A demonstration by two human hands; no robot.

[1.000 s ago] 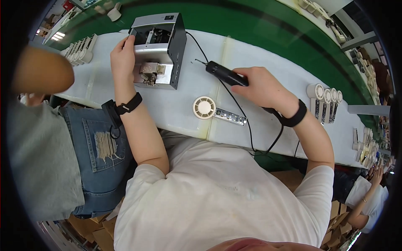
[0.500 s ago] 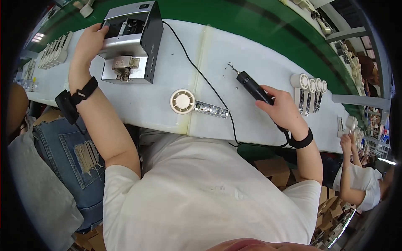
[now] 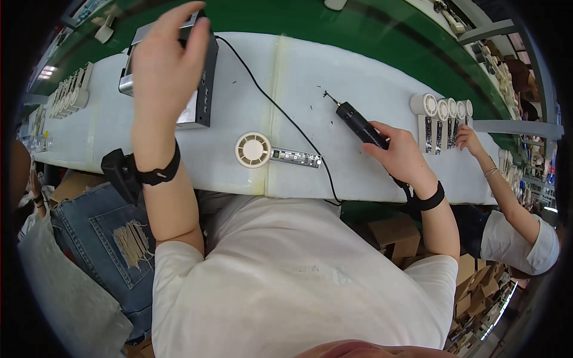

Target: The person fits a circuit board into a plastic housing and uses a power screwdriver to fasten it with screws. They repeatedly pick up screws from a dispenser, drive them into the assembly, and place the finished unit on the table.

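My left hand (image 3: 167, 65) is raised over a silver and black box-shaped machine (image 3: 207, 80), hiding most of its front. Its thumb and fingers are apart, with nothing visible in them. My right hand (image 3: 403, 154) grips a black electric screwdriver (image 3: 361, 126), whose bit points up and left over the table. A small dark bit of something, perhaps a screw, shows at the tip. Between my hands lies a round white fan part (image 3: 252, 150) with slotted vents. A strip of circuit board (image 3: 296, 157) extends right from it.
A black cord (image 3: 280, 104) crosses the white tabletop (image 3: 221, 173). Several similar fan parts (image 3: 425, 105) stand at right, where another person's hand (image 3: 470, 140) touches the row. More white parts (image 3: 74, 98) line the left end. A green belt (image 3: 358, 30) runs behind; cardboard boxes (image 3: 397, 232) sit below.
My left hand has lifted off the machine's left side and swung right, in front of it. The other person's hand has reached the row at right. My right hand keeps hold of the screwdriver.
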